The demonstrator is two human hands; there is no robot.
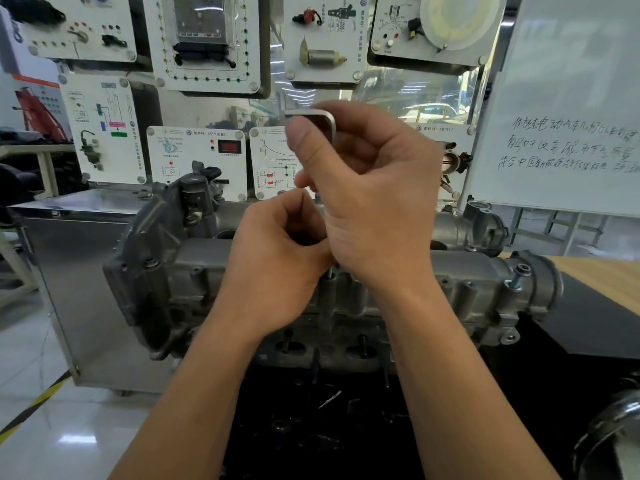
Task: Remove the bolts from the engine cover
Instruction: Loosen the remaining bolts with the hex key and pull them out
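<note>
Right grip (370, 195), frame centre, fingers curled round hex key (320, 116); left grip (277, 247) touching it below-left, fingers curled inward.

The right hand (374, 202) hides the hex key's (317, 115) shaft.

Engine cover (467, 271) before panels (207, 39), whiteboard (571, 98) right.

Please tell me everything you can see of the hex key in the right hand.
The hex key is an L-shaped bar of silvery metal. Its bend is on top, the short arm points left, the long arm runs down, mostly hidden. The right hand grips it, thumb on the short arm. A thin shaft below the hand, over the engine cover, may be its lower end.
</note>
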